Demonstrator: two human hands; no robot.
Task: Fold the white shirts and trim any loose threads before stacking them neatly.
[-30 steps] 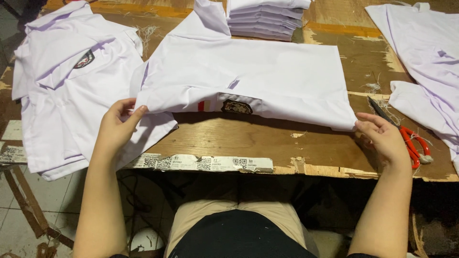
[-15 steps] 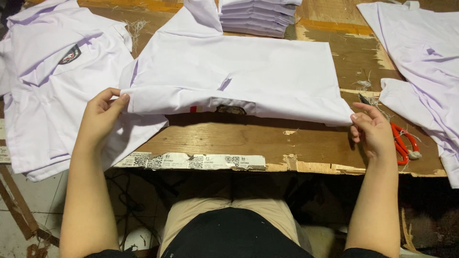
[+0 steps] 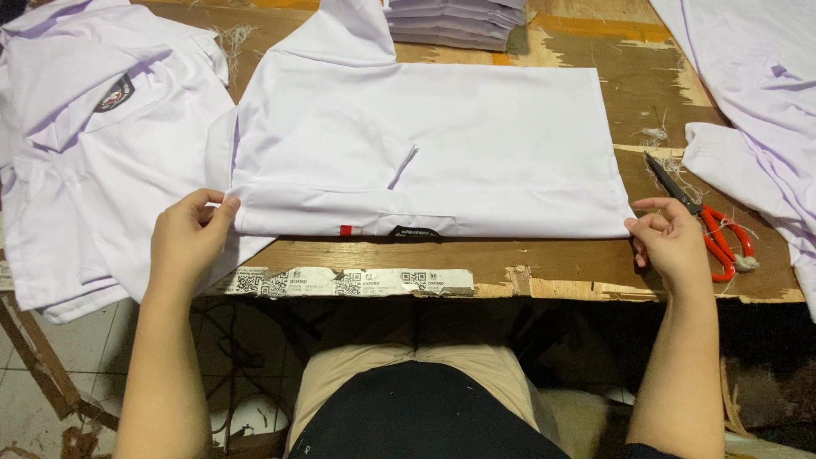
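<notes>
The white cotton shirt (image 3: 442, 144) lay flat on the worn wooden table (image 3: 646, 93), its near fold squarer than a second earlier. The left hand (image 3: 189, 242) pinched the near-left corner and the right hand (image 3: 671, 242) the near-right, so the fold looked nearly set.

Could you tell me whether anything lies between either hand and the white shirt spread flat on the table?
Nothing visible does: the left hand and right hand each pinch a near corner of the white shirt. The orange-handled scissors lie just right of it.
</notes>
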